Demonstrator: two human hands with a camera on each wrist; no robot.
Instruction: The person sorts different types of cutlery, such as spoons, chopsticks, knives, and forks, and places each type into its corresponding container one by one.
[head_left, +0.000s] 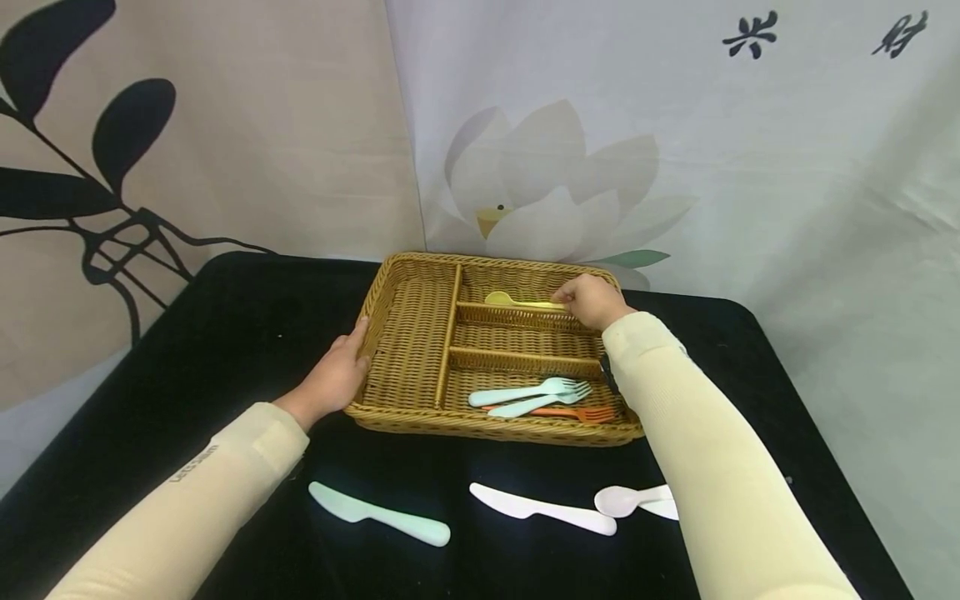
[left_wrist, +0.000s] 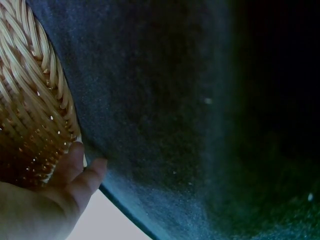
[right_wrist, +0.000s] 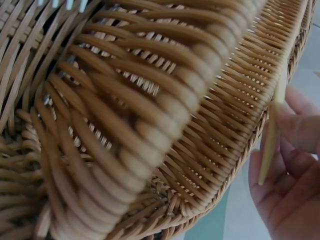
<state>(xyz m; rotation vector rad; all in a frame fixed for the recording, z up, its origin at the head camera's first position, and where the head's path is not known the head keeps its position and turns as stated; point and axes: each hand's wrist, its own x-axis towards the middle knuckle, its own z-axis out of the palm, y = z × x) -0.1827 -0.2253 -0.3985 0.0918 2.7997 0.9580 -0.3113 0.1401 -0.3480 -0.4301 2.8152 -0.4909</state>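
A tan wicker basket with divided compartments stands on the black-covered table. My left hand rests against its left side, fingers along the woven wall, as the left wrist view also shows. Over the back right compartment, my right hand pinches a yellow spoon by its handle, its bowl pointing left. In the right wrist view the thin yellow handle lies between thumb and fingers, beside the basket's rim. Two pale blue forks and an orange fork lie in the front right compartment.
In front of the basket lie a mint green knife, a white knife and a pale pink spoon, with another pale piece partly behind the right sleeve. A printed cloth hangs right behind the table's back edge.
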